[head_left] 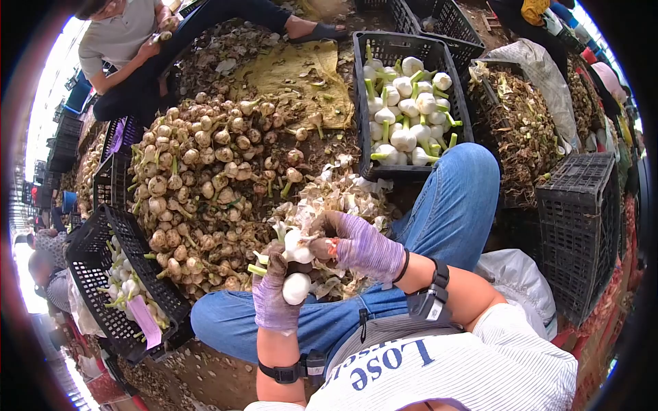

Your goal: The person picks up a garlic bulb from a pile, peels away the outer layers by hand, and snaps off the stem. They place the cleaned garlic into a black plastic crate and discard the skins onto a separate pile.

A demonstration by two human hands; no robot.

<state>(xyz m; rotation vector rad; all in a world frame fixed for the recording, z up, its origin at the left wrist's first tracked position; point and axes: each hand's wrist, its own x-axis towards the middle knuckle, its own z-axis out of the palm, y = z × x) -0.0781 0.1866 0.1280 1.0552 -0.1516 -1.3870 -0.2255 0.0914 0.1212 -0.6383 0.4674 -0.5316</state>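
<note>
Both of my hands wear dirty purple gloves and meet above my lap. My left hand (pixel 275 291) is closed around garlic: a peeled white bulb (pixel 297 288) shows at its palm side, with green stems beside the fingers. A second white bulb (pixel 297 246) sits between the two hands, above the first. My right hand (pixel 360 246) has its fingers bent, with thumb and fingertips at that upper bulb. Something small and red shows at its fingers, too small to make out. Loose papery skins (pixel 329 205) lie just beyond my hands.
Unpeeled garlic (pixel 199 178) is heaped ahead and left. A black crate (pixel 358 103) holds white bulbs; another crate (pixel 86 257) with bulbs stands left. Husks (pixel 517 130) fill a container at right, near an upright black crate (pixel 576 233). Another person (pixel 123 41) sits at upper left.
</note>
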